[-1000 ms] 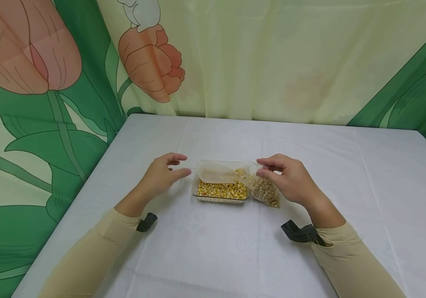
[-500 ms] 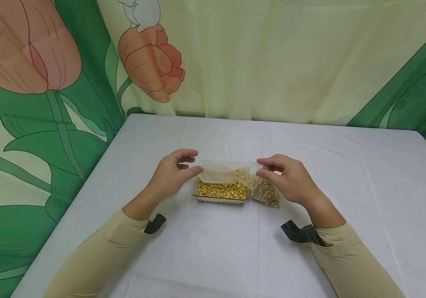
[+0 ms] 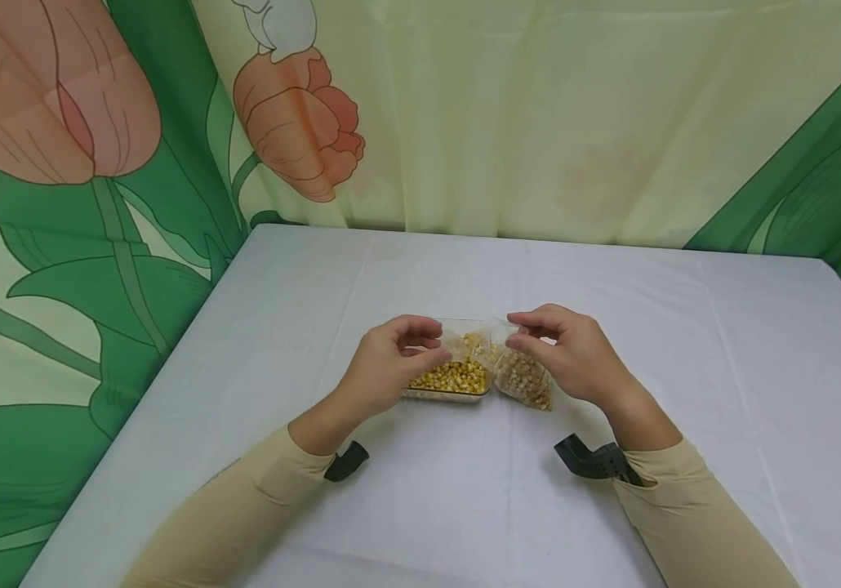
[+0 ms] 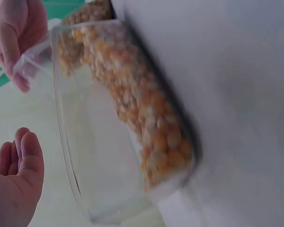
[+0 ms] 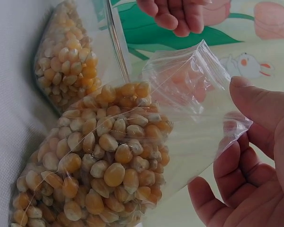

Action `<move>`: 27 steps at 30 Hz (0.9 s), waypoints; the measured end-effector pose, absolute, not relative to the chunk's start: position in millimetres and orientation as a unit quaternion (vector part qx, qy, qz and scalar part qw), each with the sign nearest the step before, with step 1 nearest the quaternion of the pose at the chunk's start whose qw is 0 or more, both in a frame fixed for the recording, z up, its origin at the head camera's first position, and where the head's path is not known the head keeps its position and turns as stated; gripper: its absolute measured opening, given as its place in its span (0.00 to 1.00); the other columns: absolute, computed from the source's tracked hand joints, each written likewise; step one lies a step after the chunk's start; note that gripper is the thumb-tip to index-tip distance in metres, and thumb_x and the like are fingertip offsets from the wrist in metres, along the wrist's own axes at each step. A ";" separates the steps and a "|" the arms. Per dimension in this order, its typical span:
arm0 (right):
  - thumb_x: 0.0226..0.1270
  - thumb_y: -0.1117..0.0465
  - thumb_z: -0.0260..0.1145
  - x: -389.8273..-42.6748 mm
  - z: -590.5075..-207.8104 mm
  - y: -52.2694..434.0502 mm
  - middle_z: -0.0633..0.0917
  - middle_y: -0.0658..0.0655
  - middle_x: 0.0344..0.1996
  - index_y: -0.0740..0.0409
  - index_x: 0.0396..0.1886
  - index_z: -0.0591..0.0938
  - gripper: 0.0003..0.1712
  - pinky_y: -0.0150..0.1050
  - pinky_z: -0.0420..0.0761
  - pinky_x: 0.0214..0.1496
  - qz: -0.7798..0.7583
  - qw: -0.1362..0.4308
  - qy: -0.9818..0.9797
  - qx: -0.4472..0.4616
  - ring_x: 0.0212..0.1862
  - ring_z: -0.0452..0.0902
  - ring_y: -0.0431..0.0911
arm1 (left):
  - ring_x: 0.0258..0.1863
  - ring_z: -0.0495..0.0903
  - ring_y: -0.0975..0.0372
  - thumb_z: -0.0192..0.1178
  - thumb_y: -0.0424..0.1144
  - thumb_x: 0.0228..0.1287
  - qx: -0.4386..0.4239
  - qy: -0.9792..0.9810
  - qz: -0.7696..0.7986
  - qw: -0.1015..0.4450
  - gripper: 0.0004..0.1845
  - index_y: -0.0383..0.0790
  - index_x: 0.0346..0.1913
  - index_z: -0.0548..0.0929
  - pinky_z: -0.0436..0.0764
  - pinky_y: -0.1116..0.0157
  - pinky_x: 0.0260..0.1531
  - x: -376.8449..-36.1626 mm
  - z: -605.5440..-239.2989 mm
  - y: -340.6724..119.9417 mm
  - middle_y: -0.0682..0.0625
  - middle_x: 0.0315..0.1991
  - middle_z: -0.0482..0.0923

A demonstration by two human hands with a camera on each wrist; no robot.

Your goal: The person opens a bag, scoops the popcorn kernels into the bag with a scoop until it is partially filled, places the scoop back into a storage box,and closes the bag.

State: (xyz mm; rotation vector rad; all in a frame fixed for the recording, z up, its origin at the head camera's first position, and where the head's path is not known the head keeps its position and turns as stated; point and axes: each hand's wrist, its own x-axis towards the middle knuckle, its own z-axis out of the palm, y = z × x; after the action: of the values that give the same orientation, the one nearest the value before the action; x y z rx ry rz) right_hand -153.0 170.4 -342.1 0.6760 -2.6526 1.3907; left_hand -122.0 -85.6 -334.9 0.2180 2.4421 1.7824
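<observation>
The worktop point(image 3: 611, 506) in front of me is covered with a pale cloth, and everything I am handling sits near its middle, well away from all four edges. Largest of the things there is the clear dish point(image 3: 457, 394), about half full of yellow corn kernels point(image 3: 453, 376). Just beside it, touching its right side, stands the small clear bag point(image 3: 523, 380), already holding a good heap of kernels in its lower part while its upper part is slack and see-through.

My right hand point(image 3: 575, 355) pinches the top edge of the bag between thumb and fingers, holding its mouth up over the dish's right end; the right wrist view shows the plastic point(image 5: 199, 94) caught at my fingertips. My left hand point(image 3: 391, 363) is over the left part of the dish, fingers curled above its rim. Whether they have closed on anything I cannot tell: the left wrist view shows only the fingertips point(image 4: 26, 151) near the rim and apart from it.

As I judge it, the bag is partly filled and plenty of corn remains in the dish, so the filling is under way, not finished.

Compared with a second ago, my left hand has come in from left of the dish to above it, covering the pale scoop-like piece that lay across the corn. My right hand and the bag have not moved.
</observation>
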 end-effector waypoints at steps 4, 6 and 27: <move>0.66 0.65 0.71 -153.0 -341.6 170.9 0.86 0.53 0.37 0.65 0.52 0.86 0.16 0.29 0.78 0.48 0.454 0.036 -0.862 0.221 0.42 0.79 0.42 | 0.45 0.82 0.58 0.73 0.34 0.60 0.082 0.795 0.598 0.064 0.20 0.30 0.52 0.81 0.83 0.64 0.44 -120.0 -338.8 -73.5 0.41 0.49 0.82; 0.66 0.65 0.71 -152.8 -341.4 171.2 0.86 0.52 0.37 0.65 0.52 0.86 0.16 0.30 0.78 0.48 0.456 0.033 -0.862 0.221 0.42 0.80 0.42 | 0.45 0.83 0.59 0.73 0.35 0.59 0.080 0.795 0.597 0.070 0.19 0.31 0.51 0.82 0.83 0.65 0.41 -118.7 -340.6 -68.7 0.43 0.48 0.82; 0.67 0.63 0.71 -152.4 -341.0 171.1 0.86 0.52 0.37 0.65 0.52 0.86 0.16 0.32 0.78 0.44 0.456 0.033 -0.861 0.224 0.43 0.81 0.46 | 0.37 0.84 0.65 0.74 0.39 0.58 0.080 0.817 0.569 0.054 0.18 0.33 0.49 0.86 0.83 0.70 0.33 -116.6 -350.5 -35.9 0.51 0.37 0.86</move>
State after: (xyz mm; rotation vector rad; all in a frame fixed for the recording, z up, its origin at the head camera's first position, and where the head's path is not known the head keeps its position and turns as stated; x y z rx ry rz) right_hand -152.4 171.1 -341.0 0.6886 -2.6499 1.4027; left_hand -116.6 -35.9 -350.5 0.2432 2.4814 1.7272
